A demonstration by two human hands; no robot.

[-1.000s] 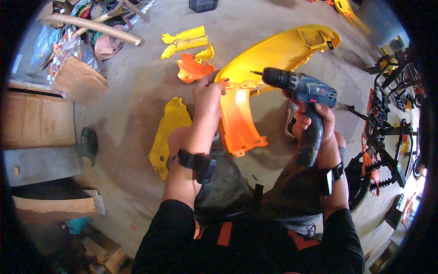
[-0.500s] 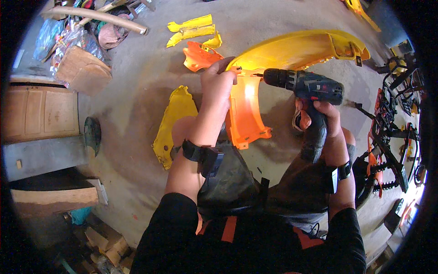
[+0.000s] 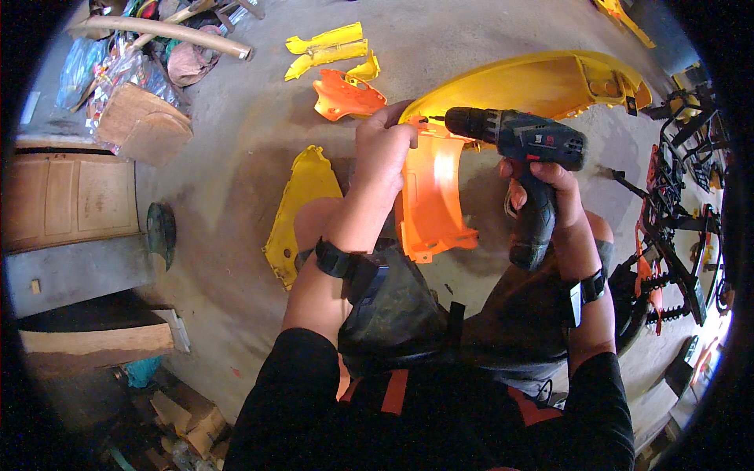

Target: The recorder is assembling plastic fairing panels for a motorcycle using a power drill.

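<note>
In my right hand [image 3: 550, 182] is a dark cordless drill driver [image 3: 522, 137], gripped by its handle with the bit pointing left. Its lamp throws a bright spot on a curved orange plastic panel [image 3: 434, 188]. My left hand [image 3: 382, 149] closes round the upper left corner of that panel, where it meets a long curved yellow panel [image 3: 510, 86]. The bit's tip is close to a small dark screw [image 3: 424, 120] at this joint; whether they touch I cannot tell. My left fingertips are partly hidden behind the panels.
A yellow panel [image 3: 302, 216] lies on the floor by my left knee. Farther off are an orange piece [image 3: 345, 96] and narrow yellow strips [image 3: 326, 59]. Black frame parts [image 3: 679, 235] stand at right. Wooden cabinet doors [image 3: 71, 196] and a cardboard tube [image 3: 165, 33] are at left.
The joined panels have shifted slightly right, along with my left hand. The drill has moved a little left and up, bringing its bit nearer the screw.
</note>
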